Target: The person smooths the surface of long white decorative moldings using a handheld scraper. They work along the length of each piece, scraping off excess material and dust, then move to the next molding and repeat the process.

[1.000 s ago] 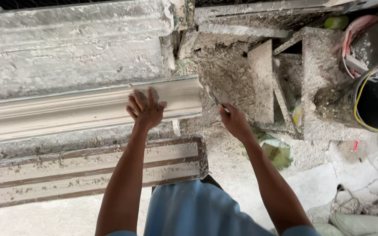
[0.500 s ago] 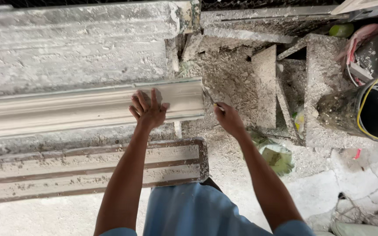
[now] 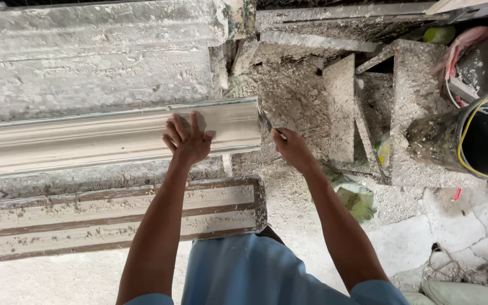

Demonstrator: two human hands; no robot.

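Observation:
A long white plaster cornice moulding (image 3: 86, 138) lies across a plaster-crusted bench, its cut end toward the middle. My left hand (image 3: 187, 141) rests flat on its top near that end, fingers spread. My right hand (image 3: 292, 148) sits just past the moulding's end, closed around a thin tool (image 3: 269, 127) whose tip touches the end face. The tool's shape is mostly hidden by my fingers.
A flat ribbed mould board (image 3: 108, 217) lies below the moulding. Rough plaster slabs (image 3: 340, 107) stand to the right. A black bucket with a yellow rim (image 3: 481, 138) is at the far right, with a green bag (image 3: 357, 197) and debris on the floor.
The view has shifted slightly. My right hand has moved a little toward the moulding's end; my left hand stays pressed on the moulding.

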